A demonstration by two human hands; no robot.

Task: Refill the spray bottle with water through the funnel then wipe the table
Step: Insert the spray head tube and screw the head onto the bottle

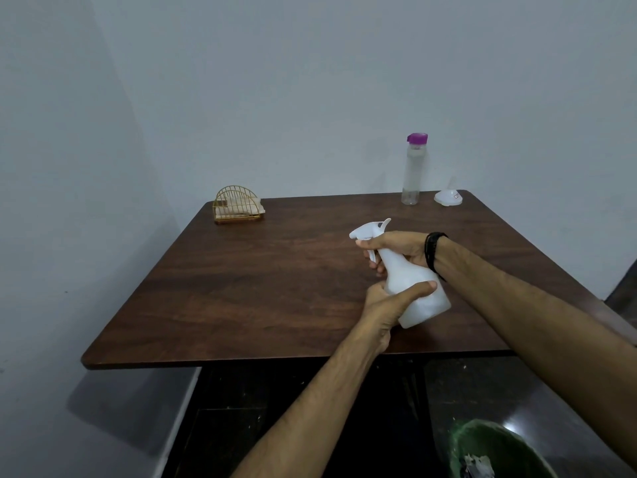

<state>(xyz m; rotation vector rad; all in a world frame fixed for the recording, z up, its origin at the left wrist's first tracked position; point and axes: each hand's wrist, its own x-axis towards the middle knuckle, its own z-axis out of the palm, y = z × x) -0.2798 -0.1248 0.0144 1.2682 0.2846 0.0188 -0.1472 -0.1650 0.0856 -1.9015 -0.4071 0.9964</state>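
A white spray bottle (412, 288) is tilted above the dark wooden table (262, 288), its trigger head pointing left. My left hand (389, 301) grips the bottle's body from the left, thumb across its front. My right hand (396, 250) curls round the neck just under the spray head. A clear water bottle (412, 174) with a purple cap stands upright at the table's far edge. A white funnel (448, 197) lies on the table to the right of it, near the far right corner.
A gold wire holder (236, 207) with folded cloth in it sits at the table's far left. A green bin (496, 450) stands on the dark floor at the lower right. Grey walls close in behind the table and on the left.
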